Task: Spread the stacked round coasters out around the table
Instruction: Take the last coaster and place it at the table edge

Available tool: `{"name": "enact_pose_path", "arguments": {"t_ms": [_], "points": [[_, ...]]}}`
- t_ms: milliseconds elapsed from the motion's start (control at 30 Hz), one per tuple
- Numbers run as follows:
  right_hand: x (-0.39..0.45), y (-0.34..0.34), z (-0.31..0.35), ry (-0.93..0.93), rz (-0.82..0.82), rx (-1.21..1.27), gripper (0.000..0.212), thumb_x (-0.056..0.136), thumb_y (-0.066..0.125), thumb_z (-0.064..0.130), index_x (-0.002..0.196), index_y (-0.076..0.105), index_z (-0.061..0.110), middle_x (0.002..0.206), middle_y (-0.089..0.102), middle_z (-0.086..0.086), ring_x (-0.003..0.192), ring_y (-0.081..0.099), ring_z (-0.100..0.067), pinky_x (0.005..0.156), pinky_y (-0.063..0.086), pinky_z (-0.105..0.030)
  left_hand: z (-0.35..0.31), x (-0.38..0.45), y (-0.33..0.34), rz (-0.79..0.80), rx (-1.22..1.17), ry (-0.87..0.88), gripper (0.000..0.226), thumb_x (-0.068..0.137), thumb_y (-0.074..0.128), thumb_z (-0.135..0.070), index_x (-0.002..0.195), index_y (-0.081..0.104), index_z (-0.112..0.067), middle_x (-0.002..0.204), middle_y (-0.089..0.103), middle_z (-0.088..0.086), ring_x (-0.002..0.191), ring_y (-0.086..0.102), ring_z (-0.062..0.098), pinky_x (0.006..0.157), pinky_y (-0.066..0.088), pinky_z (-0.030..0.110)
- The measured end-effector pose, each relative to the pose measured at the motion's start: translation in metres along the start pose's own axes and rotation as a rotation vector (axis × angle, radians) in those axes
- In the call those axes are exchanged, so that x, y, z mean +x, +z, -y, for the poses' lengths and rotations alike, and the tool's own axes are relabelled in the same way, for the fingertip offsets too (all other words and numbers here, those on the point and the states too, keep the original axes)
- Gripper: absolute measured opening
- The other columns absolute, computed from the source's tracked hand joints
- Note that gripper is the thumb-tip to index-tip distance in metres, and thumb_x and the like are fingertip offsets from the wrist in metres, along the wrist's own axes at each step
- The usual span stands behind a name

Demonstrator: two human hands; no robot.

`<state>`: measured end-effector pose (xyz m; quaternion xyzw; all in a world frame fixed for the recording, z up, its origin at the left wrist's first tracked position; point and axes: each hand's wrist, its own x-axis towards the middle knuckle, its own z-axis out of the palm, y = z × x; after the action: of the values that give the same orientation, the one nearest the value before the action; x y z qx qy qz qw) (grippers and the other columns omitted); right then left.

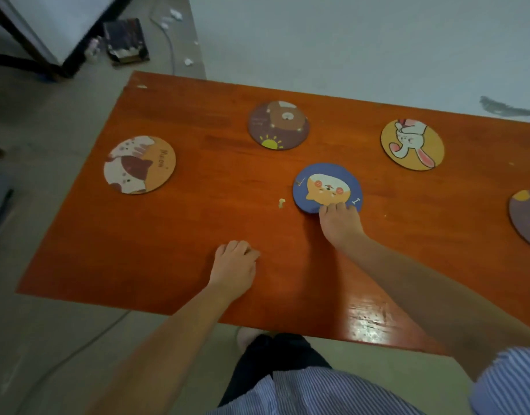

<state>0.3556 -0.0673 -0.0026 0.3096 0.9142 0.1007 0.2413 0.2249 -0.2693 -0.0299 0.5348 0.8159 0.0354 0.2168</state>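
Several round coasters lie apart on the orange-red table (156, 250). A cat coaster (139, 164) is at the left, a brown bear coaster (278, 124) at the far middle, a yellow rabbit coaster (412, 144) at the far right. A dark purple coaster (527, 218) is cut off by the right edge. My right hand (340, 223) grips the near rim of a blue dog coaster (326, 187) in the middle. My left hand (235, 262) rests on the table with fingers curled, holding nothing.
A small pale crumb (281, 202) lies just left of the blue coaster. Beyond the table's left end are a dark-legged piece of furniture (33, 55), a dark box (126, 40) and a cable (168, 40) on the floor. A pale wall runs behind the table.
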Motion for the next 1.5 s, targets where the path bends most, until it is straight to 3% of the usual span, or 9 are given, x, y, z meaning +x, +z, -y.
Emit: {"name": "enact_pose_path", "arguments": {"t_ms": [233, 367, 467, 733, 867, 933, 1000, 1167, 1500], "points": [[-0.044, -0.015, 0.021, 0.03, 0.409, 0.008, 0.027, 0.097, 0.04, 0.004, 0.12, 0.053, -0.002, 0.121, 0.06, -0.025, 0.114, 0.055, -0.038, 0.094, 0.048, -0.047, 0.032, -0.006, 0.002, -0.026, 0.002, -0.103, 0.045, 0.095, 0.032, -0.038, 0.139, 0.032, -0.027, 0.155, 0.02, 0.004, 0.145, 0.007, 0.021, 0.117, 0.01, 0.046], [-0.045, -0.024, 0.049, 0.268, 0.645, 1.062, 0.045, 0.095, 0.042, -0.002, 0.051, 0.051, 0.003, 0.04, 0.055, -0.011, 0.035, 0.056, -0.02, 0.039, 0.049, -0.024, 0.036, -0.008, 0.002, -0.038, -0.073, -0.116, 0.043, 0.095, 0.036, -0.035, 0.137, 0.035, -0.025, 0.155, 0.021, 0.003, 0.145, 0.008, 0.019, 0.118, 0.009, 0.044], [-0.023, -0.025, 0.045, 0.577, 0.406, 1.7, 0.021, 0.098, 0.04, 0.001, 0.087, 0.057, -0.003, 0.062, 0.056, -0.012, 0.056, 0.06, -0.024, 0.078, 0.058, -0.042, 0.036, -0.012, -0.004, -0.047, -0.117, -0.158, 0.041, 0.095, 0.038, -0.033, 0.134, 0.042, -0.021, 0.152, 0.029, 0.004, 0.143, 0.017, 0.021, 0.116, 0.016, 0.043], [-0.084, 0.034, 0.003, 0.405, 0.054, 0.782, 0.042, 0.089, 0.061, 0.026, 0.123, 0.049, 0.006, 0.123, 0.052, -0.018, 0.115, 0.047, -0.037, 0.09, 0.046, -0.042, -0.034, -0.014, -0.004, 0.187, -0.32, -0.19, 0.036, 0.092, 0.046, -0.032, 0.119, 0.052, -0.009, 0.116, 0.056, 0.011, 0.105, 0.054, 0.025, 0.083, 0.045, 0.033], [-0.103, 0.052, 0.001, 0.392, 0.157, 0.934, 0.018, 0.092, 0.058, 0.022, 0.097, 0.054, 0.005, 0.087, 0.054, -0.015, 0.077, 0.055, -0.03, 0.058, 0.036, -0.029, -0.07, -0.004, 0.004, 0.183, -0.515, -0.317, 0.016, 0.084, 0.058, -0.016, 0.073, 0.049, -0.023, 0.096, 0.06, 0.007, 0.084, 0.055, 0.019, 0.064, 0.04, 0.028], [-0.106, 0.054, 0.0, 0.442, 0.126, 0.992, 0.022, 0.091, 0.058, 0.016, 0.075, 0.053, 0.002, 0.064, 0.047, -0.013, 0.06, 0.05, -0.028, 0.047, 0.029, -0.031, -0.073, -0.002, 0.008, 0.13, -0.66, -0.423, 0.02, 0.081, 0.063, -0.011, 0.099, 0.059, -0.018, 0.104, 0.061, 0.004, 0.091, 0.059, 0.019, 0.071, 0.045, 0.027], [-0.108, 0.056, -0.006, 0.504, 0.107, 1.043, 0.028, 0.092, 0.057, 0.015, 0.078, 0.061, -0.009, 0.067, 0.057, -0.026, 0.076, 0.06, -0.04, 0.054, 0.038, -0.04, -0.075, 0.001, 0.008, 0.092, -0.681, -0.461, 0.043, 0.083, 0.064, -0.01, 0.124, 0.051, -0.009, 0.12, 0.06, 0.01, 0.107, 0.057, 0.026, 0.087, 0.047, 0.035], [-0.125, 0.073, -0.014, 0.617, 0.132, 1.187, 0.055, 0.091, 0.059, 0.012, 0.043, 0.033, 0.01, 0.047, 0.033, -0.011, 0.048, 0.034, -0.028, 0.046, 0.023, -0.032, -0.088, 0.024, 0.006, 0.031, -0.63, -0.396, 0.03, 0.09, 0.055, -0.015, 0.119, 0.055, -0.01, 0.124, 0.059, 0.011, 0.109, 0.056, 0.026, 0.091, 0.045, 0.035], [-0.129, 0.086, -0.033, 0.647, 0.141, 1.281, 0.057, 0.092, 0.054, 0.006, 0.046, 0.022, 0.016, 0.049, 0.023, -0.005, 0.046, 0.019, -0.017, 0.046, 0.012, -0.028, -0.112, 0.039, 0.013, -0.03, -0.573, -0.357, 0.024, 0.088, 0.057, -0.013, 0.111, 0.06, -0.006, 0.116, 0.064, 0.013, 0.104, 0.058, 0.026, 0.084, 0.046, 0.032]]}}
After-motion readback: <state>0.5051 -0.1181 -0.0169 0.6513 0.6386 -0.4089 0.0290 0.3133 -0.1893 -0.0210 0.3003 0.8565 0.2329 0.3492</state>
